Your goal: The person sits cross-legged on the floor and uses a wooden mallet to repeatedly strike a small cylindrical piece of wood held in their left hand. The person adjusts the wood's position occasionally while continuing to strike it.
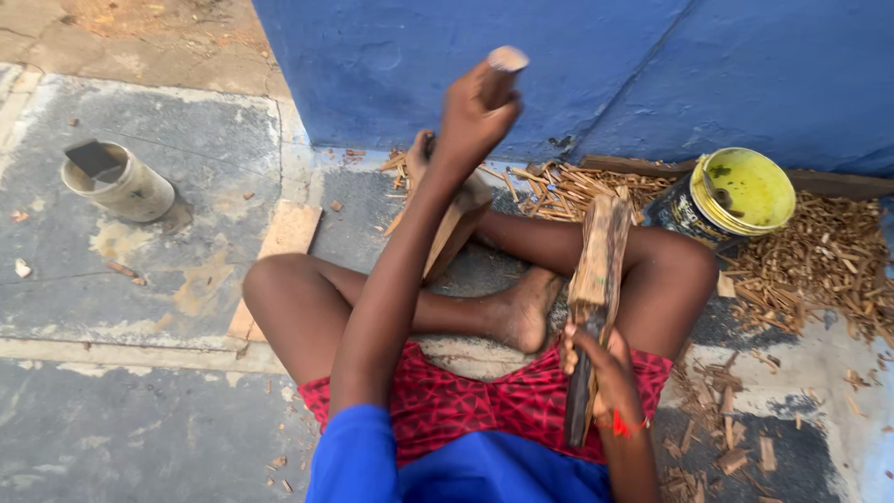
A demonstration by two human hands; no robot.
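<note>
Head view looks down on a person seated on a concrete floor [140, 279] against a blue wall [605, 65], legs folded, in red patterned shorts [466, 401] and a blue shirt [466, 475].

Left hand [470, 116] is raised toward 12 o'clock, its fingers wrapped tight around a short wooden stick [501, 70] whose pale cut end shows above the fist. Below that arm a slanted wooden block [456, 228] stands on the floor between the legs, with the toes of 1 foot just behind it; the other bare foot [521, 307] lies at the centre of the frame.

Right hand [596, 359], at about 5 o'clock, is closed around the dark handle of a broad chopping blade [596, 270], which points up and away over the right thigh; its flat face looks rusty brown. A red thread sits on that wrist.

At 2 o'clock a dark bucket with a yellow-green inside [736, 191] leans beside the right knee. Split wood slivers [819, 261] are heaped around it, along the wall and down the floor toward 4 o'clock. At 10 o'clock a pale tin can [121, 186] lies tilted, well apart from the person. A flat wooden board [284, 242] lies just beside the left knee.
</note>
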